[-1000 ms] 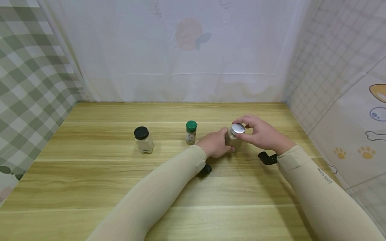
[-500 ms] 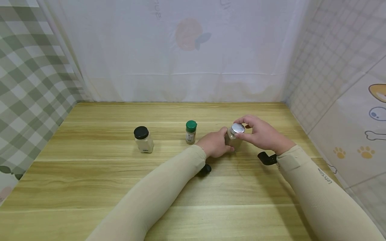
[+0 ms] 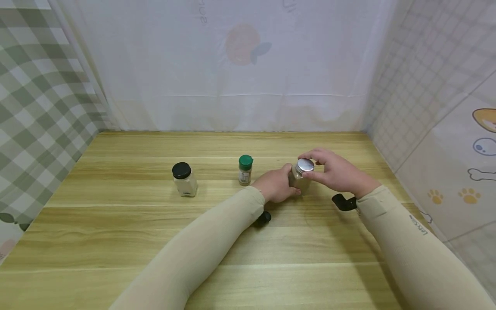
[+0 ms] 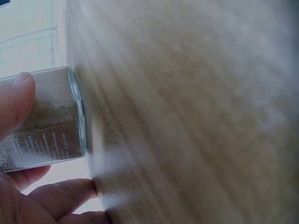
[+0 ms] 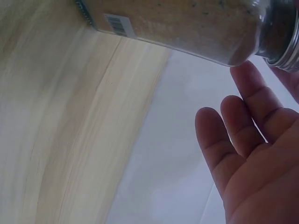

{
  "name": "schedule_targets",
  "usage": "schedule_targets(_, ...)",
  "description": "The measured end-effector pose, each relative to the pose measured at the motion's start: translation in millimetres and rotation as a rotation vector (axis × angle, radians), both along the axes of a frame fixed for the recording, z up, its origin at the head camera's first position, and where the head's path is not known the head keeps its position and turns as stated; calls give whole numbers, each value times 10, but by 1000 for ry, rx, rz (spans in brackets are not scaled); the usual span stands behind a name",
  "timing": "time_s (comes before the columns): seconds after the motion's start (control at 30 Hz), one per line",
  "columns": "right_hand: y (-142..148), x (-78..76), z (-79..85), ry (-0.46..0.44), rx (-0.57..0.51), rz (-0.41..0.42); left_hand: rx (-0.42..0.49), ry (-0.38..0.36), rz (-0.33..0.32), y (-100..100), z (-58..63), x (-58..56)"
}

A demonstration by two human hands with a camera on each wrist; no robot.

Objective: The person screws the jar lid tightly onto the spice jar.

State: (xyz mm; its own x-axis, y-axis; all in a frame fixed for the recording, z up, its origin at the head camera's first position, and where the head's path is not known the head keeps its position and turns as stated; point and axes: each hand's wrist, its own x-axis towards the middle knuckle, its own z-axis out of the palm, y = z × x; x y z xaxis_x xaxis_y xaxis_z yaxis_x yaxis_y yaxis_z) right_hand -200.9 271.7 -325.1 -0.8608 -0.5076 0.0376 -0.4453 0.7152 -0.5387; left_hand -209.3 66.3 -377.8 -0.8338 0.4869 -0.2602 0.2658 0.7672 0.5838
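Observation:
A clear square glass jar (image 3: 300, 185) of brownish seasoning stands upright on the wooden table, right of centre. My left hand (image 3: 276, 185) grips its body from the left; in the left wrist view the thumb lies along the glass (image 4: 51, 121), over printed text. On top is a silver screw lid (image 3: 305, 165), pinched between the thumb and fingers of my right hand (image 3: 337, 172). The right wrist view shows the jar (image 5: 187, 28) with a barcode label, its metal lid (image 5: 288, 53) at the edge, and several fingers extended away from the glass.
Left of my hands stands a small green-capped spice bottle (image 3: 246, 170). Farther left is a black-lidded jar (image 3: 186, 183) of pale contents. Black wrist-camera parts (image 3: 265, 217) show beneath the left sleeve. A patterned wall (image 3: 426, 129) borders the table on the right.
The right hand's fingers shift very slightly at the lid. The left hand, the jar and the other containers stay in place.

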Motion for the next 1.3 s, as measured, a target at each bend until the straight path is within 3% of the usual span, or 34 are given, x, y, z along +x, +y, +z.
schedule_targets(0.43,-73,-15,-41,1,-38,-56,8,17,-5,-3,-22,-10)
schedule_targets(0.9,29,-22,-64,-6,-48,23,-23,34,-21,8,-36,-26)
schedule_targets(1.3,-12,-5,-41,-15,-28,-6,-23,29,-21,2,-16,-16)
